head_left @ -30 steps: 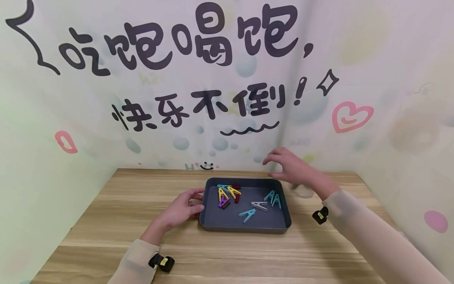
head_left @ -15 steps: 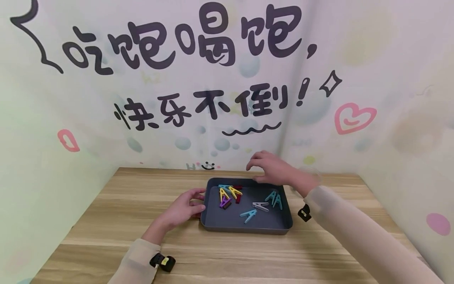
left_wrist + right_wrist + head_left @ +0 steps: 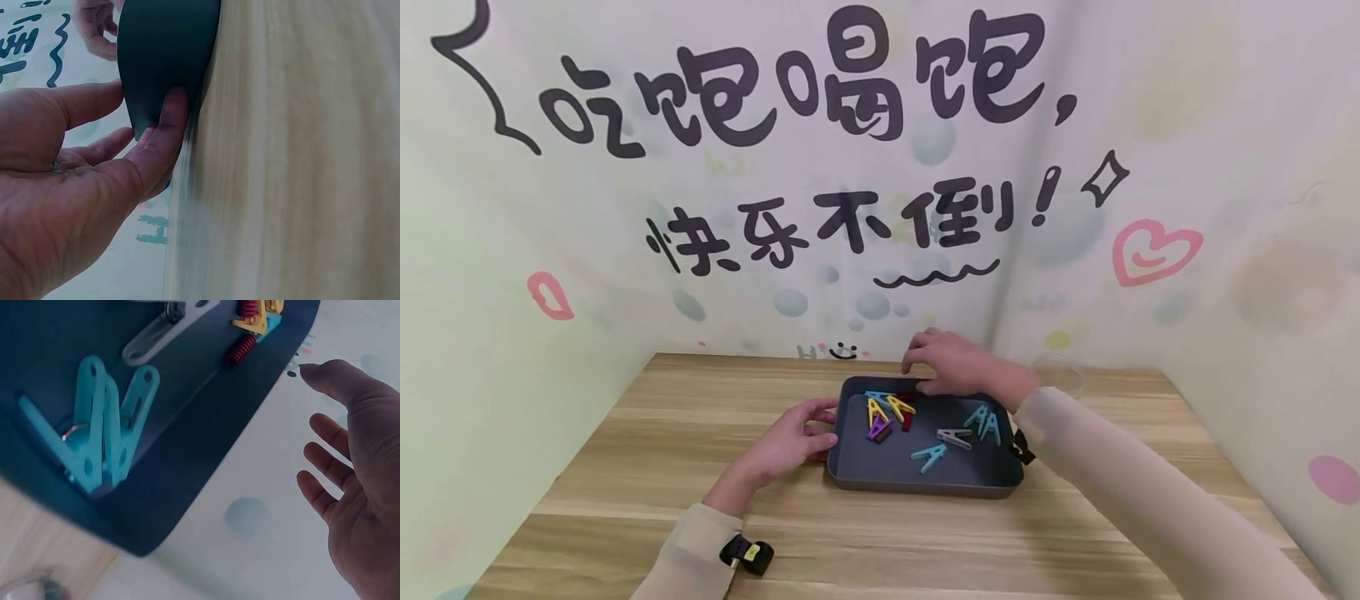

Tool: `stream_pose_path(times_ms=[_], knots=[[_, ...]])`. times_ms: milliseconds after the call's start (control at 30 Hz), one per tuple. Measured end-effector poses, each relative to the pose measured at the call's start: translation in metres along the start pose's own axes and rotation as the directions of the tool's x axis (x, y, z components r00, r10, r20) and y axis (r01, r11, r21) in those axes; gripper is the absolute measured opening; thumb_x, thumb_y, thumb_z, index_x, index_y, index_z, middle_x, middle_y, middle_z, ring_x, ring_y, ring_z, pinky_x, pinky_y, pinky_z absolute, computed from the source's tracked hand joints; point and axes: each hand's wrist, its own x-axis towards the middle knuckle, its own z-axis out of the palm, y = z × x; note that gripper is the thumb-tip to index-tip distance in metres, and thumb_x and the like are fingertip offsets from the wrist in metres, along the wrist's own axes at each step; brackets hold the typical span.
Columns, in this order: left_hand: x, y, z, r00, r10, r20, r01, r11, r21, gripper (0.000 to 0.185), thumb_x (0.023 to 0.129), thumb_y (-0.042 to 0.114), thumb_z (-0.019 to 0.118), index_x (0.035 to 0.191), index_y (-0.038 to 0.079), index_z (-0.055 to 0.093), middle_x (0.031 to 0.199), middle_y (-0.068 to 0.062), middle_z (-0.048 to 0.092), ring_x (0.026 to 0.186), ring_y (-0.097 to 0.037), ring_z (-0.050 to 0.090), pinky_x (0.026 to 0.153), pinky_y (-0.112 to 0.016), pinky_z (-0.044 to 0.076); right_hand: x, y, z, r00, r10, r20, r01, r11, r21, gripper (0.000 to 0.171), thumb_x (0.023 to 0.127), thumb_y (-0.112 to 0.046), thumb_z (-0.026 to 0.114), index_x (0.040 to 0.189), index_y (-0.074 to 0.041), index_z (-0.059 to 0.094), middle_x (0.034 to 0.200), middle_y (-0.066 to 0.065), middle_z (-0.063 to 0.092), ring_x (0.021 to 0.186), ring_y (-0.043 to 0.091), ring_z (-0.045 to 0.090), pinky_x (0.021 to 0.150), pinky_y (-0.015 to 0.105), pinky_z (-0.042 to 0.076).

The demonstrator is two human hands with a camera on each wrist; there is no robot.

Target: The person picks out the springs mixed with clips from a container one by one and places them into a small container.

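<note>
A dark grey rectangular tray (image 3: pixel 925 489) sits on the table. My left hand (image 3: pixel 795 435) rests its fingertips against the tray's outer left wall; in the left wrist view the thumb and fingers (image 3: pixel 167 128) touch that wall. Above the back rim hovers my right hand (image 3: pixel 953 367), fingers loosely bent and nothing between them. In the tray lie yellow (image 3: pixel 898 408), purple (image 3: pixel 877 429), grey (image 3: pixel 953 437), light blue (image 3: pixel 929 457) and teal clothespins (image 3: pixel 103 428). Dark red coil-like pieces (image 3: pixel 241 350) lie near the yellow ones at the back left.
A clear round object (image 3: pixel 1058 375) stands behind the right forearm, near the table's back edge. The wood-grain table (image 3: pixel 880 550) extends around the tray. A white printed backdrop (image 3: pixel 820 325) rises directly behind it.
My right hand has moved left from the tray's back right corner, along the back rim toward the clustered clothespins. My left hand stays at the tray's left wall.
</note>
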Motion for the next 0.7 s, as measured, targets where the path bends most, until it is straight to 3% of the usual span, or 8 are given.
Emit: stream_pose_path(times_ms=[267,700], knots=[[0.002,-0.003,0.001,1.0,0.007,-0.001,-0.007,1.0,-0.002,0.059,0.104,-0.004,0.061,0.159,-0.005,0.039,0.142,-0.027,0.054,0.121,-0.038,0.065,0.091,-0.044,0.062,0.013,-0.002,0.02,0.991,0.068,0.114,-0.061,0.996,-0.065,0.027,0.096,-0.028,0.082,0.123,-0.026,0.077,0.127,0.003,0.064,0.115,0.023,0.053,0.098,0.04,0.051],[0.001,-0.004,-0.001,1.0,0.014,0.015,-0.014,1.0,-0.012,0.059,0.105,-0.003,0.06,0.159,-0.006,0.038,0.144,-0.029,0.052,0.124,-0.041,0.064,0.092,-0.045,0.062,0.015,-0.003,0.037,0.982,0.099,0.161,-0.081,0.99,-0.116,0.026,0.097,-0.031,0.08,0.123,-0.026,0.08,0.13,0.003,0.065,0.118,0.022,0.054,0.103,0.041,0.051]])
